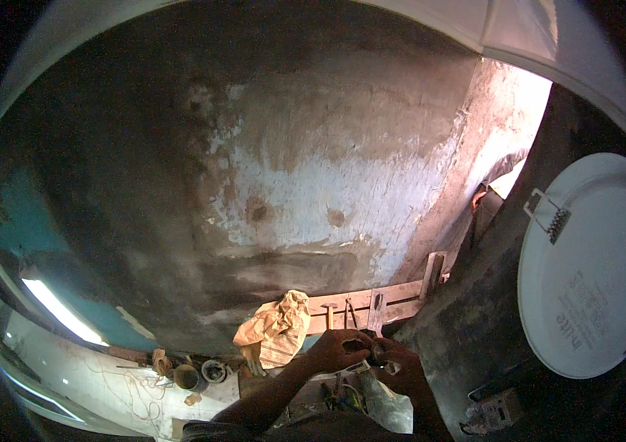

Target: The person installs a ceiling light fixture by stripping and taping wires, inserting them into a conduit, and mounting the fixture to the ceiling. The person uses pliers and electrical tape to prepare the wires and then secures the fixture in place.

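Note:
Low in the picture my left hand (338, 348) and my right hand (401, 362) meet over a small dark part (376, 353) that both grip; its exact shape is too small and dim to tell. Just beyond the hands lies a wooden plank (394, 296) with a hammer (330, 311) and pliers (350, 312) on it. A crumpled tan paper sack (277, 329) lies to the left of my left hand. My forearms rise from the bottom edge.
A rough plastered wall (291, 169) fills the view ahead. A round white lamp panel (582, 265) with a spring clip sits at the right. Small pots (200, 374), tangled wire (132, 387) and a lit tube light (62, 313) lie lower left. A small electrical box (497, 412) is lower right.

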### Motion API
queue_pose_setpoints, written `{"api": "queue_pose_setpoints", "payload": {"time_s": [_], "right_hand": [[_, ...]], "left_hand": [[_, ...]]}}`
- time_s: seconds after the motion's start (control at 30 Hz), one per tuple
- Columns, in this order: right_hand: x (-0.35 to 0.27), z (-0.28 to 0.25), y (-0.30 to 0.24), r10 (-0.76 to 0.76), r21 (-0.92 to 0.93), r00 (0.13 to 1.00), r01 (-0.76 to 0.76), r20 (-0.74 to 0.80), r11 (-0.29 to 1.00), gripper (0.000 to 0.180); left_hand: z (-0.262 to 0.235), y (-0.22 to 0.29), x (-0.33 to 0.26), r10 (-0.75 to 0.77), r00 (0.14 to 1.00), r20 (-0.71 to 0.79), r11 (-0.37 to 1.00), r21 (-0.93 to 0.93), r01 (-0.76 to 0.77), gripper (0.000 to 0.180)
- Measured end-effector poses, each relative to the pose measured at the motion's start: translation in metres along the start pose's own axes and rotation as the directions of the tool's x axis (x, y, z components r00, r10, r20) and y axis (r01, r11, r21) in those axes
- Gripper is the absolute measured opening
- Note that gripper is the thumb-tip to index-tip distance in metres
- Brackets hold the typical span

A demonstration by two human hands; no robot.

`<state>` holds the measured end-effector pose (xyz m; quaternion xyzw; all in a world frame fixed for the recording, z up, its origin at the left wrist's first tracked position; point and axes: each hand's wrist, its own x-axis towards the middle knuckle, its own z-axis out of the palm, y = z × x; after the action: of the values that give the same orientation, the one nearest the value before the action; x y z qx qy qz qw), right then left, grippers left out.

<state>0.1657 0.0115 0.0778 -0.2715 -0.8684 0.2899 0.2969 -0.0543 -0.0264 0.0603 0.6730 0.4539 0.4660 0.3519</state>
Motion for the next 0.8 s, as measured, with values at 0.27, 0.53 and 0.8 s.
{"api": "queue_pose_setpoints", "payload": {"time_s": [0.27,0.53,0.8], "right_hand": [[-0.013,-0.007,0.01,-0.058,0.073,0.983,0.046,0.174,0.996,0.028],[-0.026,-0.007,0.006,0.103,0.124,0.988,-0.116,0.112,0.985,0.036],[-0.02,-0.016,-0.002,0.049,0.053,0.992,-0.055,0.118,0.997,0.038]], "left_hand": [[-0.012,0.007,-0.001,-0.052,0.976,0.212,0.998,0.038,0.045,0.025],[0.007,-0.001,-0.001,-0.035,0.991,0.132,0.999,-0.03,0.04,0.02],[0.016,0.002,-0.002,-0.039,0.997,0.071,0.998,0.053,0.035,0.027]]}}
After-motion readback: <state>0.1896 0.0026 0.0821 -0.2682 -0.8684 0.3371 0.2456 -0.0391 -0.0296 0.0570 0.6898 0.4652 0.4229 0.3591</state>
